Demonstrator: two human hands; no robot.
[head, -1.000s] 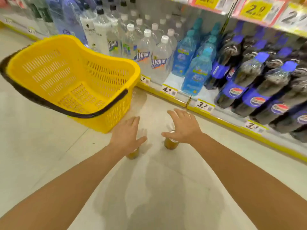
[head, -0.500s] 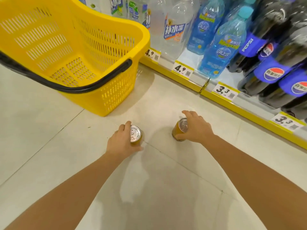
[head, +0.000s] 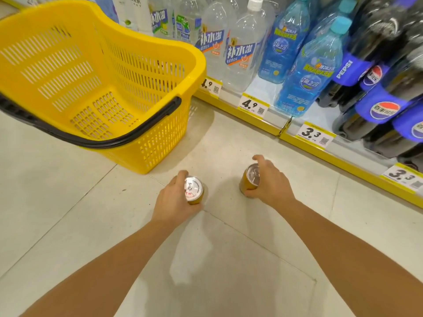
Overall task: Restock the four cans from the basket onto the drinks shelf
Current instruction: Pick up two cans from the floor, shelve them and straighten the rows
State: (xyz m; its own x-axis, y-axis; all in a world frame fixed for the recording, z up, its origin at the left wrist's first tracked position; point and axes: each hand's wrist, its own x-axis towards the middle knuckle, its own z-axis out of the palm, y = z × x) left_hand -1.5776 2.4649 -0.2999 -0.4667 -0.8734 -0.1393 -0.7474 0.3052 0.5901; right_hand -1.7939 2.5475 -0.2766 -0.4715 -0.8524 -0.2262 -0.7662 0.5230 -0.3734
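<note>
- While both arms stretch out low over the pale tiled floor [head: 68, 213], each hand has a gold can in it — one apiece.
- The left hand [head: 174, 200] is wrapped round the side of the left can [head: 194, 191], fingers curled tight against it; you can see the silver top and pull tab facing up.
- The right hand [head: 267, 181] grips the right can [head: 250, 179] from the side too, thumb low on the body and fingers hooked over the far edge.
- Can't tell if the cans are sitting on the tiles or lifted a bit off them. They're near each other but not touching.
- The yellow basket [head: 158, 143] stands on the floor just behind the left can, black handle [head: 128, 136] folded down across its opening. The part of its bottom that shows has nothing in it.
- The bottom shelf [head: 304, 143] runs along the right side with a yellow edge and price tags [head: 251, 105] — clear bottles [head: 240, 53], blue bottles [head: 306, 72], then dark cola bottles [head: 377, 110] lined up on it.
- Neither can is on the shelf yet.
</note>
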